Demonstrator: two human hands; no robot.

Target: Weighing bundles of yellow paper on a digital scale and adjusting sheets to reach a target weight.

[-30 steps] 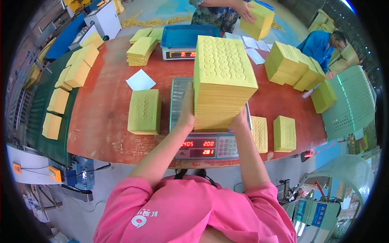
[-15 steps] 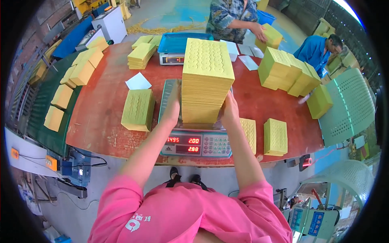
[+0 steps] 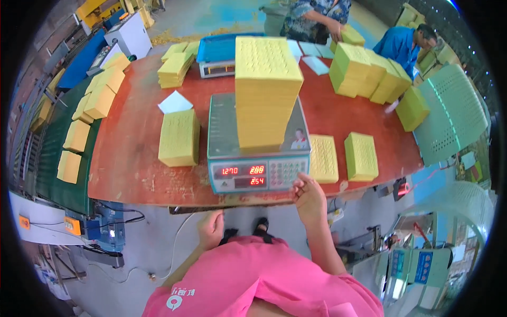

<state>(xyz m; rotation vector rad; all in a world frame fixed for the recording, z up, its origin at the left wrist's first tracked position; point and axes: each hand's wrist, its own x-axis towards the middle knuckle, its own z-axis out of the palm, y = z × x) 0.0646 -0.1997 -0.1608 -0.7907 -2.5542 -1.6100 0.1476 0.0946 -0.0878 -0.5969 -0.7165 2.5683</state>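
scale [image 3: 257, 158] is set at the near edge of the red table [image 3: 132, 153], its grey platform bearing a tall stack of yellow sheets [image 3: 265, 95] that stands upright and square, toward the right half of the platform. nothing is held against the stack; both hands are seen clear of it. the right hand [image 3: 309, 198] is raised just below the scale's front right corner, fingers loosely spread and released, gripping nothing, its fingertips close to the keypad though contact cannot be told. the left hand [image 3: 211, 228] is kept lower, below the table edge and near the pink shirt [image 3: 259, 280], curled loosely with nothing visibly grasped. red digits are lit on the scale's front panel.

to the left of the scale a short yellow stack [image 3: 179, 137] is laid flat, with a white sheet [image 3: 175, 102] beyond it. to the right, two more low yellow stacks [image 3: 323, 157] [image 3: 361, 155] are placed side by side, just apart. a second scale with a blue tray [image 3: 219, 50] is seen at the far side of the table, another yellow pile [image 3: 174, 68] just beside it. larger yellow bundles [image 3: 364, 76] are gathered at the far right, where two other people are at work. further yellow stacks are lined along a green conveyor [image 3: 50, 153] at the left.
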